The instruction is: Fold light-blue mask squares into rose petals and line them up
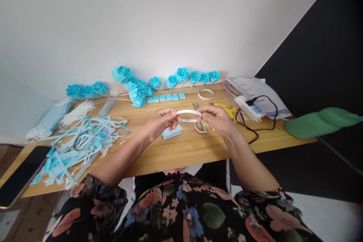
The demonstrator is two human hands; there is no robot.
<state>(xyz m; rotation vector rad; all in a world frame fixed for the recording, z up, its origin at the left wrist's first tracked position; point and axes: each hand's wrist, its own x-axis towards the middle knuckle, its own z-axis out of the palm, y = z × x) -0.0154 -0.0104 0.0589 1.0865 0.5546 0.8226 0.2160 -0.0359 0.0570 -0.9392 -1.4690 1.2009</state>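
Both hands hold a narrow roll of white tape [189, 112] above the table, with printing on the inside of its ring. My left hand [162, 122] pinches the left edge between thumb and fingers. On the opposite edge, my right hand [217, 118] has the same kind of pinch. Beneath the roll lie scissors [200, 127], partly covered by the right hand, and a small stack of light blue pieces [171, 132]. A second tape roll [206, 93] rests farther back.
Blue flowers [182, 74] on sticks line the wall, behind a row of small blue pieces [166, 97]. Cut strips [85, 143] and a phone [22, 174] lie left. Rightward are a yellow glue gun [227, 109], a power strip [251, 109] with a black cable, papers [259, 92] and a green object [320, 123].
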